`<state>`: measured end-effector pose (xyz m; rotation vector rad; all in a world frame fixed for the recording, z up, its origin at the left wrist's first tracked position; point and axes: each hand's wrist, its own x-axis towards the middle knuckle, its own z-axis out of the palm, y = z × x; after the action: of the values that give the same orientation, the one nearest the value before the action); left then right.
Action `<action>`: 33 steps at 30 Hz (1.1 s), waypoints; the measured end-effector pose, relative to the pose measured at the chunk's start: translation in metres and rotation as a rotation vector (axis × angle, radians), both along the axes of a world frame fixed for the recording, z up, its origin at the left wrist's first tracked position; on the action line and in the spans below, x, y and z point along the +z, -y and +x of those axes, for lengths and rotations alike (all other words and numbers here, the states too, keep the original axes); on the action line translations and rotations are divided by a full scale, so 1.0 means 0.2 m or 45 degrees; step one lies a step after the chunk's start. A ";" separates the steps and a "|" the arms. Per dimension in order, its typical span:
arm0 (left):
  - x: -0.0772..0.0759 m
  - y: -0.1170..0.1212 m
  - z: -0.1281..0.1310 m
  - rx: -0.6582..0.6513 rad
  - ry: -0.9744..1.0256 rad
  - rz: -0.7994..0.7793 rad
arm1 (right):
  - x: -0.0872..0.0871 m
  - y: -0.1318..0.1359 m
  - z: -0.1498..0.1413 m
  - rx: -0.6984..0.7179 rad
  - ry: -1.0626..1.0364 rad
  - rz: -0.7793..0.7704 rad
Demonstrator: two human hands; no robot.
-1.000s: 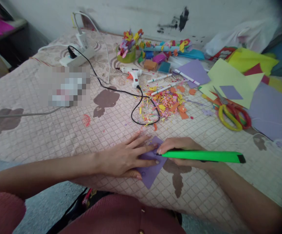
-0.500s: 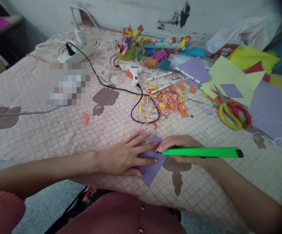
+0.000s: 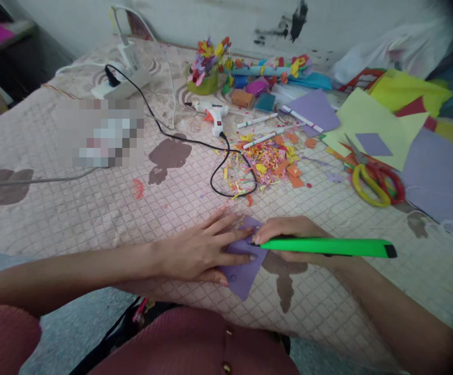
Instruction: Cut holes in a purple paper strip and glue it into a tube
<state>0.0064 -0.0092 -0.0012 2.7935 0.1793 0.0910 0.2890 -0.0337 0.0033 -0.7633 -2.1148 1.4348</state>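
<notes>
Green tool (image 3: 328,247) is lying near-level across the view, just above the cloth; dark tip's pointing to 9 o'clock over the small purple paper (image 3: 244,284), black butt to 3, dipping slightly. R hand (image 3: 289,237) is curling closed, pinching it nr the tip. L hand (image 3: 195,255) is spreading open, palm down, pressing the paper w/ fingers, holding nothing. From the tool, scissors (image 3: 375,182) are lying at 1-2 o'clock, scraps (image 3: 267,161) at approx 11, glue gun (image 3: 215,115) sitting beyond them.
</notes>
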 end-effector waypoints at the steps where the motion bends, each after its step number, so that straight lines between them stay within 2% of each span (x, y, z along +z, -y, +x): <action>1: 0.00 0.00 0.00 0.002 -0.003 0.010 | 0.00 0.00 0.00 -0.006 0.010 -0.010; 14: 0.00 0.00 0.00 0.010 -0.038 0.018 | 0.04 0.01 -0.01 -0.037 -0.001 -0.141; 33: 0.00 0.01 0.00 0.028 -0.014 0.005 | 0.02 0.00 0.00 -0.017 -0.044 -0.126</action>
<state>0.0064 -0.0114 -0.0007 2.7970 0.2127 0.0813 0.2886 -0.0344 0.0069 -0.7830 -2.0217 1.5441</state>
